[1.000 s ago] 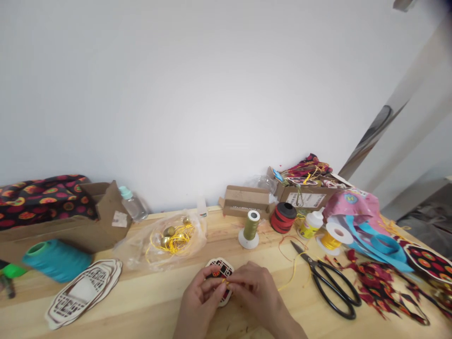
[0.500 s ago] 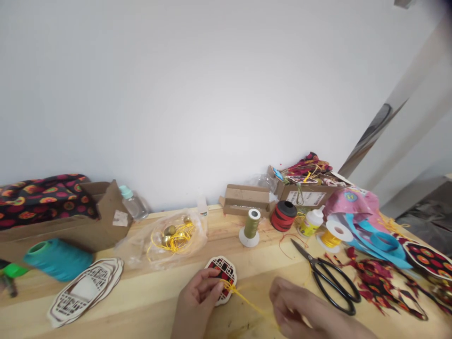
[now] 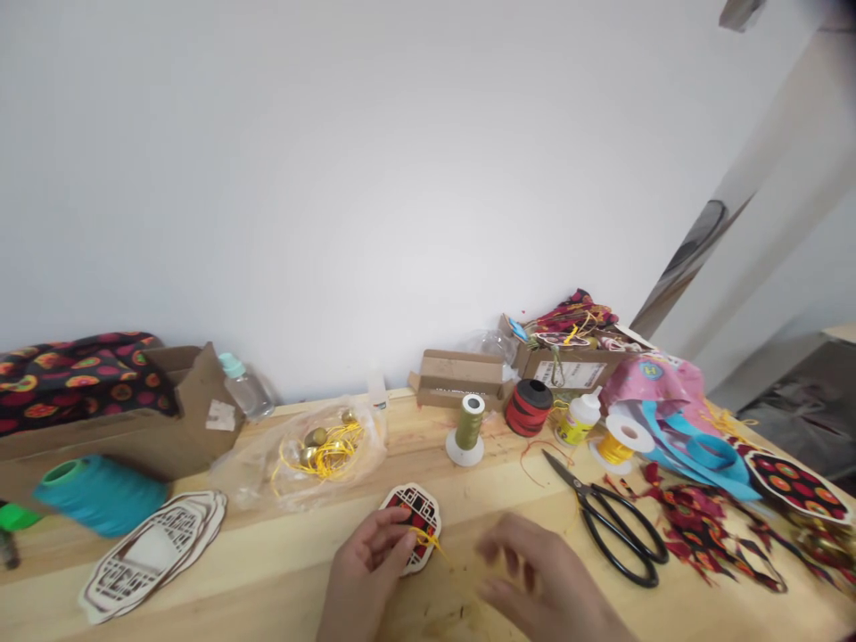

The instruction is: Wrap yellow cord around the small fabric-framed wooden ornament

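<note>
My left hand [image 3: 373, 566] pinches a yellow cord [image 3: 428, 539] between thumb and fingers, over a scalloped wooden fretwork ornament [image 3: 430, 513] backed with dark red patterned fabric. The fingers hide the ornament's left part. A short end of the cord hangs off its right edge. To the right, my right hand [image 3: 535, 571] is slightly blurred, with thumb and fingers apart and nothing visible in them. Black-handled scissors [image 3: 608, 522] lie to the right of that hand.
At the left lie stacked wooden fretwork pieces [image 3: 157, 548] and a teal thread cone [image 3: 100, 495]. A plastic bag [image 3: 254, 468] holds yellow cords and bells. Behind stand an olive spool [image 3: 471, 428], red spool [image 3: 528, 408], glue bottle [image 3: 579, 419] and cardboard boxes [image 3: 461, 370].
My right hand has let go of the cord, opened and shifted slightly left. The cord, stretched taut between the hands before, now hangs short at the ornament. The view has shifted slightly.
</note>
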The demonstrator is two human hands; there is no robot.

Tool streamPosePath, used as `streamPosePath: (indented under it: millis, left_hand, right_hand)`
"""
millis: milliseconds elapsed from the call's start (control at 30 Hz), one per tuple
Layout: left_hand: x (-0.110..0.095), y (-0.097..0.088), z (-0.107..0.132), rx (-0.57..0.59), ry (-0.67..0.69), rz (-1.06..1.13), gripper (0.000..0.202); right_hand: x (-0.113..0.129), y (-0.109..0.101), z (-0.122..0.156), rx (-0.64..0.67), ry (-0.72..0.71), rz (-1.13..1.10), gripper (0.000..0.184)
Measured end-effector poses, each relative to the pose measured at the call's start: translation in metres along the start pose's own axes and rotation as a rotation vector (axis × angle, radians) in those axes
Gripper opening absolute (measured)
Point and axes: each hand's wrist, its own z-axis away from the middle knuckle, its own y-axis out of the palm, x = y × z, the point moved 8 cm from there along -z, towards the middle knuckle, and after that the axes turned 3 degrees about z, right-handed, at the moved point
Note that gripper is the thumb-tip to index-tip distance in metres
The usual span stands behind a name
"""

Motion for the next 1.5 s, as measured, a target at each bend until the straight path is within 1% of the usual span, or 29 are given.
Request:
streamPosePath:
  millis: [67,100,200,267,400,533,667,800,867,967,1100,1267,1367,1500]
  left_hand:
    - [-0.001,0.001,0.000,0.002,0.003,-0.004,0.024]
    - [-0.002,0.002,0.000,0.007,0.005,-0.002,0.023]
    - [-0.002,0.002,0.000,0.036,0.015,0.013,0.023]
    - [-0.001,0.002,0.000,0.060,0.012,0.013,0.022]
    - [0.000,0.000,0.000,0.077,-0.004,-0.057,0.018]
    - [-0.003,0.002,-0.001,0.098,0.000,-0.193,0.015]
    - [-0.008,0.007,-0.001,0.142,0.019,-0.326,0.014]
    - [-0.012,0.017,0.001,0.254,0.045,-0.434,0.015]
    - [-0.011,0.018,0.001,0.271,0.046,-0.460,0.016]
    - [-0.006,0.017,0.000,0.274,-0.003,-0.416,0.018]
    - [0.001,0.020,0.001,0.293,-0.088,-0.255,0.017]
    - [0.004,0.028,0.008,0.211,-0.242,0.026,0.020]
    - [0.003,0.033,0.011,0.192,-0.296,0.093,0.021]
    - [0.004,0.038,0.014,0.181,-0.354,0.175,0.019]
  right_hand:
    - [0.001,0.023,-0.021,0.013,0.037,0.135,0.028]
    - [0.001,0.031,-0.028,-0.010,0.059,0.189,0.031]
    - [-0.003,0.057,-0.033,0.037,0.113,0.279,0.014]
    - [-0.006,0.064,-0.031,0.041,0.105,0.300,0.007]
    - [-0.006,0.061,-0.026,-0.025,0.017,0.259,0.008]
    - [-0.002,0.057,-0.026,-0.079,-0.066,0.227,0.017]
    - [0.001,0.060,-0.026,-0.047,-0.126,0.178,0.022]
    - [-0.002,0.062,-0.026,-0.019,-0.109,0.138,0.022]
    - [-0.003,0.061,-0.026,-0.016,-0.097,0.114,0.022]
    - [-0.002,0.060,-0.026,-0.011,-0.077,0.063,0.022]
    - [-0.004,0.059,-0.028,-0.032,-0.041,-0.022,0.020]
    - [-0.009,0.053,-0.030,-0.129,0.019,-0.166,0.018]
    - [-0.012,0.048,-0.031,-0.194,0.083,-0.281,0.018]
    - [-0.020,0.048,-0.033,-0.217,0.210,-0.506,0.021]
